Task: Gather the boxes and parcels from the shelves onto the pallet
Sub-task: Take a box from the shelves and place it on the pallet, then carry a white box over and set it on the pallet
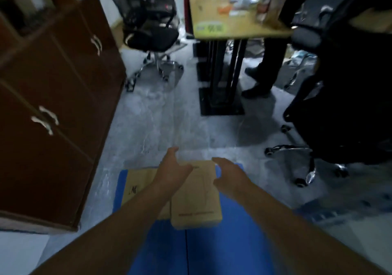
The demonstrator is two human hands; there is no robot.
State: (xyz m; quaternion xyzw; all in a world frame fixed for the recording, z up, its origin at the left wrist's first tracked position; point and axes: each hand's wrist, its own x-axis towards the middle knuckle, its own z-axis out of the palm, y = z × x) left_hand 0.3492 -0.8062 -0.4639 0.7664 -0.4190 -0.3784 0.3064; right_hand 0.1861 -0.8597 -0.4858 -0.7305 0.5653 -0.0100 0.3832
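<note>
1. The left hand [172, 169] is spread, fingers loosely extended, gripping nothing. It hovers over the far end of the tan box [196, 198]; I cannot tell whether it touches.
2. The right hand [228, 174] is also spread, fingers slightly curved, empty, at the box's far right corner.
3. The tan box lies flat on the blue pallet [239, 228], right beside a second carton [135, 184] on its left.
4. I note a brown cabinet [53, 105] on the left, and a cluttered worktop [233, 26] ahead with another person's legs [267, 69] next to it.
</note>
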